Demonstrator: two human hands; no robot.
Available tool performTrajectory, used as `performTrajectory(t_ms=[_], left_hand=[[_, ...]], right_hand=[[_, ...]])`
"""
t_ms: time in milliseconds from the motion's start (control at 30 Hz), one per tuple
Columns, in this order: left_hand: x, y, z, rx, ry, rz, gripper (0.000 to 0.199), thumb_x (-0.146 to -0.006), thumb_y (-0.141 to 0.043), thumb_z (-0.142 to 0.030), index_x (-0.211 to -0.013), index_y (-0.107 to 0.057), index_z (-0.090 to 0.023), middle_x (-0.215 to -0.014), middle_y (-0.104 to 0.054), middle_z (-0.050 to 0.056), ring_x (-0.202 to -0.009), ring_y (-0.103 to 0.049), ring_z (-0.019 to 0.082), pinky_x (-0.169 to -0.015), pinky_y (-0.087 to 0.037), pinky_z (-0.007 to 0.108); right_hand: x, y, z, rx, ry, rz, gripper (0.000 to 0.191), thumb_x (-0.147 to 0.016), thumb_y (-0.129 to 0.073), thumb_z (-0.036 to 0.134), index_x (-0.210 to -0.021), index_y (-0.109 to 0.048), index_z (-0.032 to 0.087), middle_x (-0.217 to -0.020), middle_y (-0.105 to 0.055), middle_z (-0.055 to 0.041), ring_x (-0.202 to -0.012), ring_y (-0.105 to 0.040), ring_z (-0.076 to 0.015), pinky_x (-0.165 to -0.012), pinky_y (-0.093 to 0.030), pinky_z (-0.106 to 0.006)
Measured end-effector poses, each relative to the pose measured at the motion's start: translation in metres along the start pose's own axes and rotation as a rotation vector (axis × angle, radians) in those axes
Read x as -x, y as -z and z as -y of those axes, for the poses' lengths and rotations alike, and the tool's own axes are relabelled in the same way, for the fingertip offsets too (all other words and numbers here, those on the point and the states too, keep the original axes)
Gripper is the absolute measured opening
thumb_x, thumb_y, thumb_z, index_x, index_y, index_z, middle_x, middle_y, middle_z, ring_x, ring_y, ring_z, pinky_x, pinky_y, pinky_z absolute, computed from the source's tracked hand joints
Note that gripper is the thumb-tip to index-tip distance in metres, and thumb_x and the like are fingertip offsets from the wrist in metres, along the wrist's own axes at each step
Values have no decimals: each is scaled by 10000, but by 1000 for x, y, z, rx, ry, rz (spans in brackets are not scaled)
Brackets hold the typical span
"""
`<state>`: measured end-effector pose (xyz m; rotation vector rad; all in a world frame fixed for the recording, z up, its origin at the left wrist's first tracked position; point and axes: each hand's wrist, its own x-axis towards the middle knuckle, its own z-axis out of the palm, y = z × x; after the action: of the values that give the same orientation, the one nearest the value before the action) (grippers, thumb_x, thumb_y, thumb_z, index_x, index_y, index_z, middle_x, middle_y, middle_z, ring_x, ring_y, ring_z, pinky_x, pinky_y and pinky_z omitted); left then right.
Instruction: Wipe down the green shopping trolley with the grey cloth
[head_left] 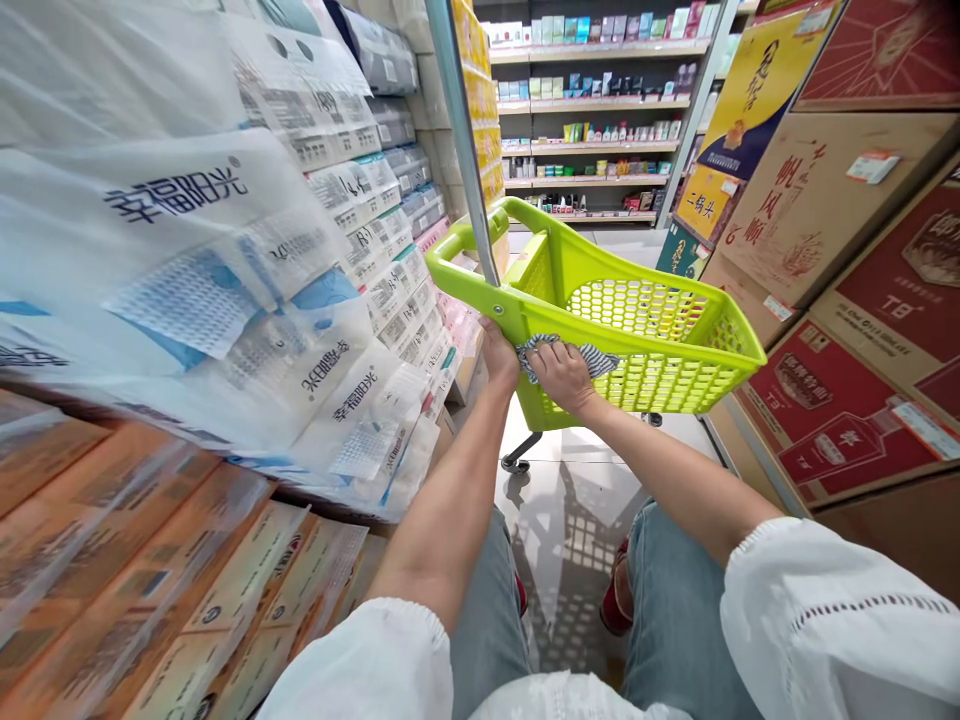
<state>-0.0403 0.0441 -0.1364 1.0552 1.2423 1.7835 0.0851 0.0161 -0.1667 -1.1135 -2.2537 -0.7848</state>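
Green cart on pale tiles, stocked shelves beyond; right hand gripping striped cloth, left hand grip unclear.

Left hand partly behind green cart, striped cloth partly under right hand; metal pole cropped above

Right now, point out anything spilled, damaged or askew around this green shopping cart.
Nothing stands out. The lime-green shopping cart shows no visible break, and no spill shows on the tiled floor below. The striped cloth is bunched under the right hand against the cart's side; the left hand is at its handle end.
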Motion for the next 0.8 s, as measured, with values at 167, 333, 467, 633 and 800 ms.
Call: performTrajectory(t_ms=[167,333,467,633,800], left_hand=[[9,0,-6,-144,-62,-41,789,-861,-111,-722,-1080,-629,-169,-1109,-670,109,-1038,-616,200,-882,-464,287],[8,-1,-7,-194,-50,-57,816,-856,-86,-725,-1089,-620,-155,-1127,-662,130,-1055,-612,217,-873,-465,297],[6,-1,-6,-171,-86,-64,796,-868,-96,-713,-1135,-600,-158,-1203,-632,128,-1126,-583,213,-923,-448,296],[7,-2,-3,-160,-92,-61,781,-879,-95,-698,-1119,-610,-162,-1180,-643,128,-1112,-591,215,-931,-450,316],[5,-2,0,-158,-65,-53,798,-868,-89,-712,-1072,-624,-156,-1089,-672,134,-1017,-629,226,-867,-479,331]], right_hand=[[-22,16,-3,10,-139,-93,348,-980,-290,244,-1263,-492,231,-1265,-548,-115,-1023,-482,-236,-819,-317,-385],[-14,3,1,-6,-152,-22,351,-980,-285,247,-1251,-506,217,-1223,-569,-116,-1000,-488,-238,-795,-319,-377],[3,-4,4,-22,-52,89,347,-981,-273,239,-1183,-552,197,-1127,-603,-110,-948,-503,-219,-784,-322,-369],[-13,11,-5,-18,-97,-10,352,-982,-271,243,-1228,-523,218,-1224,-566,-120,-1025,-485,-234,-838,-316,-393],[-22,9,-7,-52,-220,-26,357,-974,-296,242,-1261,-506,225,-1282,-540,-125,-1056,-477,-250,-859,-320,-408]])
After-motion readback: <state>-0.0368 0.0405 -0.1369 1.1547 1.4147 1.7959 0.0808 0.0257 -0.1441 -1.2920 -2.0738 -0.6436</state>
